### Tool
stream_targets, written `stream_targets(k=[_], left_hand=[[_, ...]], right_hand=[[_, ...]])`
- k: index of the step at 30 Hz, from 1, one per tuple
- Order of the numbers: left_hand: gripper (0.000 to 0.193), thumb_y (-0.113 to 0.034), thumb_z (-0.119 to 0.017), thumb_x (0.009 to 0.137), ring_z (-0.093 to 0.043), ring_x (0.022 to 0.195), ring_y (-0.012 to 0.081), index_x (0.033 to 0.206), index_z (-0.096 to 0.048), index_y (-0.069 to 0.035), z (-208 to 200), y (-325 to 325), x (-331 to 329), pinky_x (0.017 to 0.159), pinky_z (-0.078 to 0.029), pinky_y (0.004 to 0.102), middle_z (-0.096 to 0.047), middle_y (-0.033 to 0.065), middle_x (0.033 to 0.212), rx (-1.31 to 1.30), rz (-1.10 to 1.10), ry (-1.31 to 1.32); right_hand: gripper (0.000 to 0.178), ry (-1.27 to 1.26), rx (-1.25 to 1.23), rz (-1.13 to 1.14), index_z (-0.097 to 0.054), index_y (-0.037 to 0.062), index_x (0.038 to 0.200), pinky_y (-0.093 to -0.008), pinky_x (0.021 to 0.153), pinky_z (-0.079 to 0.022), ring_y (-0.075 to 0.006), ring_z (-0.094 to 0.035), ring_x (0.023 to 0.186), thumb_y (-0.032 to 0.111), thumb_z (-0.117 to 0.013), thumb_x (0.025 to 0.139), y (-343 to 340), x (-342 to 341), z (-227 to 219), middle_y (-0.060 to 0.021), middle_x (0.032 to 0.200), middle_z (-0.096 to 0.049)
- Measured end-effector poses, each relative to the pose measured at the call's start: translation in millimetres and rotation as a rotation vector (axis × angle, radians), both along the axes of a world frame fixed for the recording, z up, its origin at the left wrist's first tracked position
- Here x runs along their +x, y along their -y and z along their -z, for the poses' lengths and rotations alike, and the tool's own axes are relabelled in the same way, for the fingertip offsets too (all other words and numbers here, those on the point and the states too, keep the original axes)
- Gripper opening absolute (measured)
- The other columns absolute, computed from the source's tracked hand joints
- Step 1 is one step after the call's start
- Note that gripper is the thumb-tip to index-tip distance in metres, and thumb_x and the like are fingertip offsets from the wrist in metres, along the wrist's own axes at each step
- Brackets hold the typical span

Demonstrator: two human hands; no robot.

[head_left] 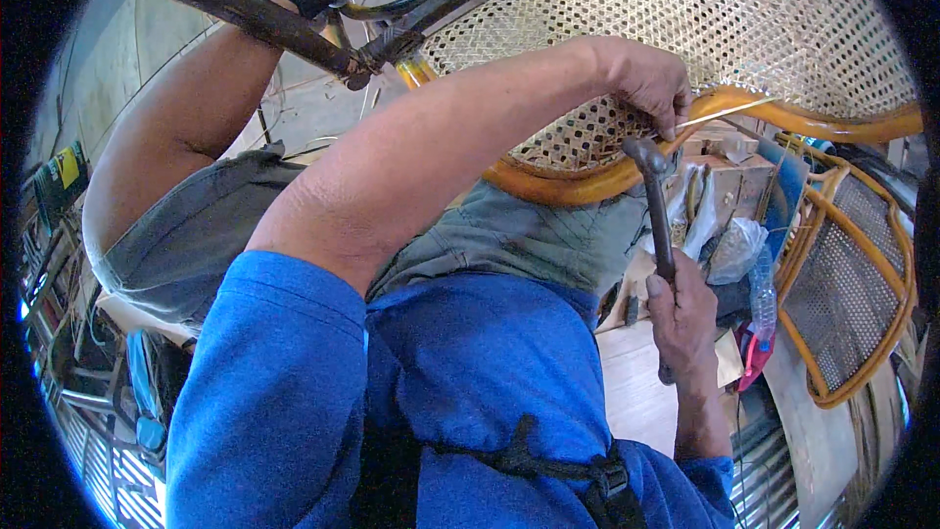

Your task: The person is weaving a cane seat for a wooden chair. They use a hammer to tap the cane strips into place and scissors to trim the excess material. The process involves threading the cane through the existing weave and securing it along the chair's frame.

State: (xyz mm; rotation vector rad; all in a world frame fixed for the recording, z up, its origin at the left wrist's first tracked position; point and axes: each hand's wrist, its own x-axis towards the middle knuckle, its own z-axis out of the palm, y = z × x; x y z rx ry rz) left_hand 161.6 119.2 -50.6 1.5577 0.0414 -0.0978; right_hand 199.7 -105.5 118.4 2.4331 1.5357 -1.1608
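A woven cane panel (744, 10) with an orange-brown, curved rattan frame (573, 188) spans the upper right, part of it above my lap. My left hand (654, 83) is at the frame's near edge, fingers pinched on a pale, thin cane strip (729, 113) that sticks out to the right along the rim. My right hand (685, 318) is closed round the handle of a hammer (658, 206), held upright in the view. The hammer's head is just below my left fingertips, close to the rim; I cannot tell whether it touches.
Dark poles (235, 15) cross the upper left, near my shoe. Right of the hammer are a wooden box (729, 176), plastic bags (736, 250) and a clear bottle (763, 294). Another rattan-framed piece (847, 284) leans at far right. Metal frames (93, 402) crowd the left.
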Motion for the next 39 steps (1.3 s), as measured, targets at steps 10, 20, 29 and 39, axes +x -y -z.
stream_targets(k=[10, 20, 29, 39], left_hand=[[0.016, -0.011, -0.069, 0.071, -0.055, 0.062, 0.0105, 0.085, -0.066, -0.004, 4, 1, 4, 0.057, -0.045, 0.0284, -0.063, 0.0008, 0.07, -0.023, 0.01, -0.006], [0.02, -0.015, -0.071, 0.07, -0.055, 0.061, 0.0103, 0.086, -0.066, -0.005, 3, 4, 3, 0.056, -0.044, 0.0283, -0.062, 0.0003, 0.068, 0.022, -0.028, 0.027], [0.021, -0.015, -0.071, 0.07, -0.055, 0.062, 0.0106, 0.087, -0.067, -0.004, 4, 1, 1, 0.056, -0.044, 0.028, -0.063, 0.0009, 0.071, 0.041, -0.034, 0.019], [0.02, -0.014, -0.07, 0.07, -0.055, 0.063, 0.0108, 0.087, -0.066, -0.003, -5, -2, -3, 0.059, -0.045, 0.0288, -0.064, 0.0012, 0.071, 0.081, -0.003, 0.022]], right_hand=[[0.03, -0.031, 0.057, 0.082, -0.05, 0.002, 0.105, -0.0456, 0.061, -0.044, -0.0403, -0.058, 0.071, 0.028, -0.047, 0.09, 14, 6, 14, -0.0205, 0.075, -0.056], [0.028, 0.012, 0.056, 0.03, -0.05, 0.0014, 0.101, -0.0446, 0.058, -0.043, -0.0401, -0.056, 0.067, 0.027, -0.046, 0.091, 14, 8, 25, -0.0208, 0.073, -0.054], [0.026, -0.012, 0.146, 0.047, -0.051, 0.0015, 0.105, -0.0443, 0.061, -0.044, -0.0417, -0.057, 0.073, 0.021, -0.047, 0.09, 29, 13, 24, -0.0227, 0.076, -0.056], [0.034, -0.022, 0.199, 0.095, -0.052, 0.0004, 0.102, -0.0357, 0.054, -0.043, -0.0289, -0.055, 0.061, 0.032, -0.045, 0.092, 33, 22, 37, -0.0145, 0.068, -0.054]])
